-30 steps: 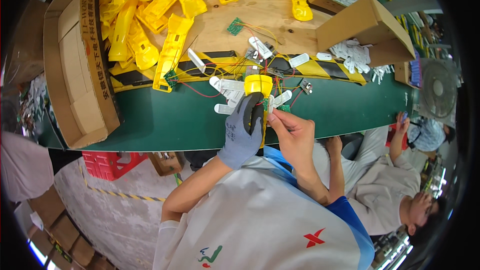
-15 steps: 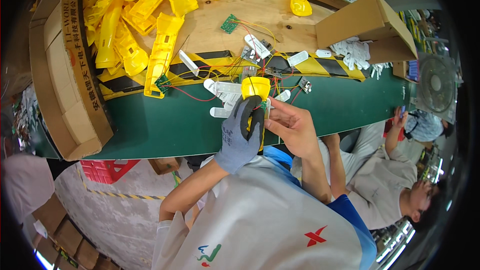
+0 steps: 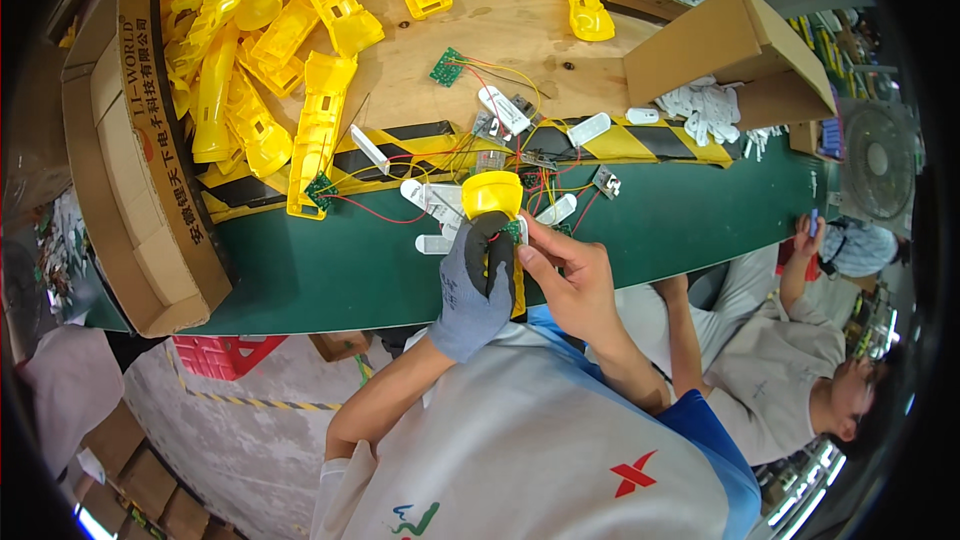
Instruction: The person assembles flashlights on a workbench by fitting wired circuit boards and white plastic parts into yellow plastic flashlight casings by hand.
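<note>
Yellow housing: the yellow housing (image 3: pixel 493 196) is in the left hand, over the near edge of the green surface (image 3: pixel 330 280); its round cup end points away from the person
Left hand: the gloved left hand (image 3: pixel 470 280) is closed around the housing just below the cup, thumb and fingers wrapped on it
Right hand: the bare right hand (image 3: pixel 575 285) has thumb and forefinger nearly together at a small white piece (image 3: pixel 523 230), beside a green circuit board (image 3: pixel 514 231); whether it truly grips the piece, I cannot tell
Housing's feel: probably light, stiff plastic, a little slick; the coated glove should grip it well
Where to hold: the housing by its outer walls below the cup; the board by its edges
Weak points: the thin wires (image 3: pixel 380 214) on the surface look easily snagged; pulling on them could strain their joints
</note>
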Tool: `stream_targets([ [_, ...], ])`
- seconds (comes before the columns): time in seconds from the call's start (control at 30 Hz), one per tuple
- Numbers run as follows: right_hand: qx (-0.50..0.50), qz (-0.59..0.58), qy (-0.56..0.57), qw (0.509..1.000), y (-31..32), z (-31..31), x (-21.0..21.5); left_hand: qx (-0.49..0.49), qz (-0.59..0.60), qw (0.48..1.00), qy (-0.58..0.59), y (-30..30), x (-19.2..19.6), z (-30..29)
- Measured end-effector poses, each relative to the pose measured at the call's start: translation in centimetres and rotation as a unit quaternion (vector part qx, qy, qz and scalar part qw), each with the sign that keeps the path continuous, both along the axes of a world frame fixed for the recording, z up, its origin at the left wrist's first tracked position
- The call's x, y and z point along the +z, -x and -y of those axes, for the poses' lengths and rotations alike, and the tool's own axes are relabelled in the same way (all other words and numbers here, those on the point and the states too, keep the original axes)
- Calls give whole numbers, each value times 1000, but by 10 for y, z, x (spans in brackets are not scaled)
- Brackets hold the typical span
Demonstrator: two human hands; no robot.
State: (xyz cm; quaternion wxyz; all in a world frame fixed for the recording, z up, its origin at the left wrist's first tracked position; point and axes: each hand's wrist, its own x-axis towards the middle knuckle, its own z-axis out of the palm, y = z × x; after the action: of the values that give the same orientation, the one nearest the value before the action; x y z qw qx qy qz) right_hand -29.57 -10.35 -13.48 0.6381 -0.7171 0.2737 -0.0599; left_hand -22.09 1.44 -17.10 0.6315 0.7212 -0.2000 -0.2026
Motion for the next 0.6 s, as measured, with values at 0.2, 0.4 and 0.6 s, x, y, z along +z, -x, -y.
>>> stream_targets([
  [0.2, 22, 53, 209, 976, -1, -8, 12, -26, 67, 997, -28, -3, -3, -6],
  [0.4, 51, 111, 243, 962, -2, -8, 17, 40, 136, 987, 72, 7, -15, -12],
  [0.6, 27, 120, 221, 967, 9, -4, 10, 32, 74, 995, 49, 10, -6, -3],
])
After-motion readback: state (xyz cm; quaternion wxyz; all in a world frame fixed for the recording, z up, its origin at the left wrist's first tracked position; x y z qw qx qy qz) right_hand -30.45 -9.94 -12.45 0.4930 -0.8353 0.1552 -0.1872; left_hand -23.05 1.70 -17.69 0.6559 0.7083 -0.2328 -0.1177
